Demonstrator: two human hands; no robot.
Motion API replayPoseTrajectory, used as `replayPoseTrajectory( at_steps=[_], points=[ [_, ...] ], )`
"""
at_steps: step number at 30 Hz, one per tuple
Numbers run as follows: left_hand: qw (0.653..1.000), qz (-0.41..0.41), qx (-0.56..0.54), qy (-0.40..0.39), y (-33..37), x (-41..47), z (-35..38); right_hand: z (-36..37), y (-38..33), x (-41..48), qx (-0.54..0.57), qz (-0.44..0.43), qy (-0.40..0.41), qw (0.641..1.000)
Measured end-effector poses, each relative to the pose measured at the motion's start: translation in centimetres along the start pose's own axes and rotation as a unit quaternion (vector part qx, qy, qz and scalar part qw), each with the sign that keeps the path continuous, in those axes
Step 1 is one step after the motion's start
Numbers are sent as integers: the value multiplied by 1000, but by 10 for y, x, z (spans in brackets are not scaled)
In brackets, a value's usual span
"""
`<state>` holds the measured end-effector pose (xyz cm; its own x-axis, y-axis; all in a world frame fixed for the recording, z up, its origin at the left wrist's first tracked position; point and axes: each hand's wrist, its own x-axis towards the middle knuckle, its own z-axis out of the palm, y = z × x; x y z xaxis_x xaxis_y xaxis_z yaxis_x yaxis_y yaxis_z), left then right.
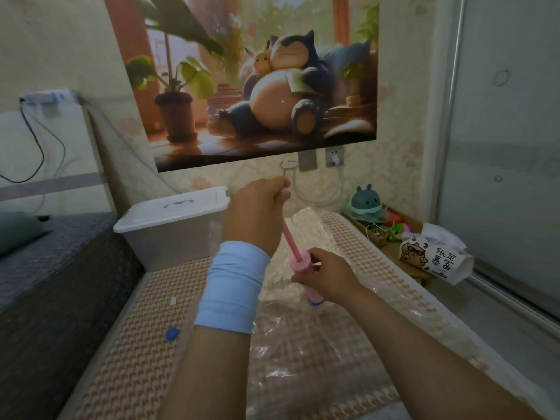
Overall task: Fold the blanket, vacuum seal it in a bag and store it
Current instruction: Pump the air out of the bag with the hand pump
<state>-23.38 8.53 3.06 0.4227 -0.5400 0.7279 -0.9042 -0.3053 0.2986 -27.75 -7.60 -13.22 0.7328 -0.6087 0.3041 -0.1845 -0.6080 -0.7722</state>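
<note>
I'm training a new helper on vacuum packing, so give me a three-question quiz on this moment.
1. True or false: the pump rod is pulled out of the pump barrel.
2. Which hand holds the pump barrel? A. left B. right
3. Fill in: the blue cap lies on the patterned ____.
Key: 1 true; 2 B, the right hand, fingers curled round it; 3 mat.

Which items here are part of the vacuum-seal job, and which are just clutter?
Job: pump, left hand gripping its plunger, right hand holding its barrel; bag; blue cap; lidded box, likely for storage.
Lying about: tissue pack; toy; poster; cable.
</note>
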Motion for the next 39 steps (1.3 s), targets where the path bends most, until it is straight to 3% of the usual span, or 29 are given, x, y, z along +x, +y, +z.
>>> replayPoseTrajectory(
  at_steps=[5,10,12,14,20,23,25,29,34,37,39],
  points=[
    [999,1,-29,33,-3,0,18,0,-3,3,-7,-2,-7,1000],
    [963,-130,-91,-218,-32,-30,74,5,-4,1,-47,-4,-5,999],
    [962,-116,-52,-241,-34,-32,79,6,-3,-1,-49,-7,-1,999],
    [976,-81,-40,-198,-25,-21,64,3,-2,-1,-35,-3,0,999],
    [999,17,-26,31,5,4,-4,-1,1,3,1,2,1,1000],
    [997,15,-51,58,-3,1,12,2,0,4,-2,3,-2,1000],
    [997,-17,-72,2,-17,-6,38,3,-1,4,-10,2,-3,1000],
    [957,-136,-145,-212,-47,-35,94,7,-4,2,-50,-1,1,999],
    [932,-151,-258,-204,-52,-33,107,1,-2,3,-28,15,-4,999],
    [886,-235,-371,-150,-56,-36,111,-6,-2,1,18,24,-11,999],
    [835,-279,-452,-146,-51,-36,110,-9,-2,0,38,24,-22,999]
  ],
)
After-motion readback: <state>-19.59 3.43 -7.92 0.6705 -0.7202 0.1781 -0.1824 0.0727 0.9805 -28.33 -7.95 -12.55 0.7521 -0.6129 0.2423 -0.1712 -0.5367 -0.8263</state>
